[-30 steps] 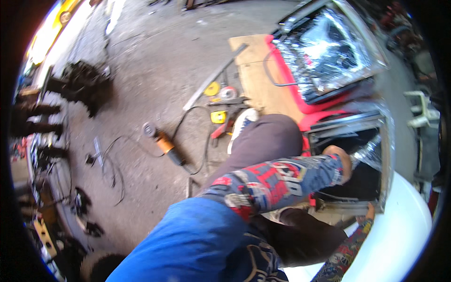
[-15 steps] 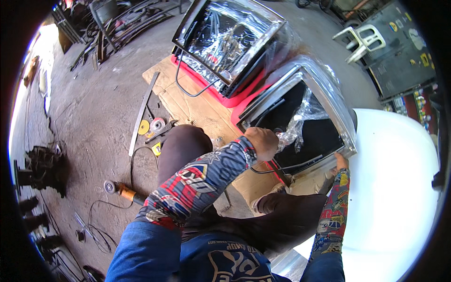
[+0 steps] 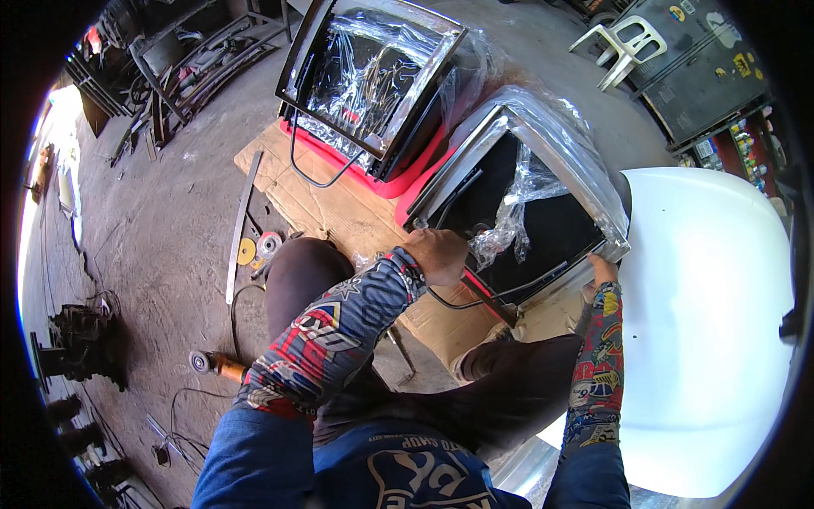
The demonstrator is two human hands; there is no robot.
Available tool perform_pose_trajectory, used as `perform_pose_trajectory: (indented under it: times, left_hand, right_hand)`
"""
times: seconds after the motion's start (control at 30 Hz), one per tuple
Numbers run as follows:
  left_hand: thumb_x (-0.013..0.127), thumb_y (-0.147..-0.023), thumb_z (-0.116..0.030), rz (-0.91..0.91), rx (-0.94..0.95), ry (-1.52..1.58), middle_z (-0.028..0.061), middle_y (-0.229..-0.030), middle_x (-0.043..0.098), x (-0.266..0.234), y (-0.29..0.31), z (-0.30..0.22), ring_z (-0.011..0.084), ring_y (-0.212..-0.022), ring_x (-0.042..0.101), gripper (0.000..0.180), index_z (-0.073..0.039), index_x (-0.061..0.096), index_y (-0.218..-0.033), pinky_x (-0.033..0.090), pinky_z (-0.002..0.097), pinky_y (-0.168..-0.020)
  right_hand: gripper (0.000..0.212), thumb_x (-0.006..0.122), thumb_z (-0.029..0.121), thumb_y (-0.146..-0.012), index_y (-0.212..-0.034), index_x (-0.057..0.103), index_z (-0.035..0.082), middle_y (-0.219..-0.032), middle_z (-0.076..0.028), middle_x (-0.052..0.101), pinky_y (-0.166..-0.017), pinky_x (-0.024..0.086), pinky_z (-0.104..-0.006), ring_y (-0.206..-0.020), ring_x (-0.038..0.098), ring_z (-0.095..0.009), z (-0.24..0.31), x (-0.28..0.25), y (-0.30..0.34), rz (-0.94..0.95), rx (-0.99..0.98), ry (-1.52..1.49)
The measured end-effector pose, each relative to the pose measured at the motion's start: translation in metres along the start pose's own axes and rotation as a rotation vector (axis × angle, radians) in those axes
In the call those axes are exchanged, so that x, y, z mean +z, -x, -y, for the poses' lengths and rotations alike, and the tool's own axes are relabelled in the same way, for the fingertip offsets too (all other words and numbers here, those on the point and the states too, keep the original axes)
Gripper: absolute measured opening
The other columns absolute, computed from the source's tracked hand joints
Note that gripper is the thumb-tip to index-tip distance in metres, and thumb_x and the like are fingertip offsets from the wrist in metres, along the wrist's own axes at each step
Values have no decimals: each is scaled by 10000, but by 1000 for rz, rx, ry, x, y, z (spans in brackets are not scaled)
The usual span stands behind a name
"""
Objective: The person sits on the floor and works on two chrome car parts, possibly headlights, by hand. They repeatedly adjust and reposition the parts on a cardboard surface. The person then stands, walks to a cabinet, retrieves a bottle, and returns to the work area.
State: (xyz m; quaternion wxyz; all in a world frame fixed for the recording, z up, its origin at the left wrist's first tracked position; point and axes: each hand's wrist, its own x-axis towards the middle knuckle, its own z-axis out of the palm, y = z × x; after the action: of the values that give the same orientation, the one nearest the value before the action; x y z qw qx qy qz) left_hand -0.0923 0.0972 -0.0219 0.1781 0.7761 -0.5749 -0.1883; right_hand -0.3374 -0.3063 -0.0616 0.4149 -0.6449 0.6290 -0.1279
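An upturned seat (image 3: 555, 233) with a black underside sits in front of me, a bare metal frame (image 3: 572, 157) around it and clear plastic wrap (image 3: 513, 225) bunched over it. My left hand (image 3: 437, 256) is closed in a fist at the frame's near left side; what lies inside the fist is hidden. At the near right corner, my right hand (image 3: 604, 270) grips the frame, its fingers partly out of sight. A bent black bar (image 3: 462, 304) runs along the near edge between my hands. Beyond, to the left, stands a second upturned seat (image 3: 373, 81) with red edging and plastic wrap.
Cardboard (image 3: 271, 174) lies beneath the seats. A flat metal strip (image 3: 244, 225), discs (image 3: 247, 251) and an angle grinder (image 3: 216, 365) with its cord are on the floor at left. A large white panel (image 3: 704, 331) is close on my right. A white plastic chair (image 3: 623, 51) stands farther back.
My view has shifted, so the seats appear farther left and higher. My left fist has moved slightly left along the seat. My right hand stays at the frame's corner.
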Motion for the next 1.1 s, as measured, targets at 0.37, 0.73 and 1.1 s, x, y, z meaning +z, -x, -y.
perform_pose_trajectory:
  times: [0.37,0.73,1.1]
  left_hand:
    - [639,-830,-241,9,-20,-1,260,-837,682,-3,0,-3,410,-838,695,280,24,677,-911,560,496,-737]
    - [690,-822,-271,-6,-8,2,258,-873,687,-5,5,-5,404,-879,694,319,25,665,-936,558,487,-775]
    - [697,-776,-252,-62,24,2,241,-835,691,3,2,-4,393,-823,705,277,5,687,-878,564,487,-713]
  right_hand:
    - [552,712,364,-815,-1255,571,63,-1216,-164,589,-736,522,-540,-935,637,-379,-6,-1,-13,47,-99,73]
    - [603,720,357,-806,-1300,547,58,-1247,-168,579,-804,514,-534,-1058,595,-395,-1,-3,-5,3,2,93]
    - [528,747,357,-782,-1208,653,60,-1137,-125,652,-587,567,-480,-938,628,-332,-6,-3,-12,13,22,54]
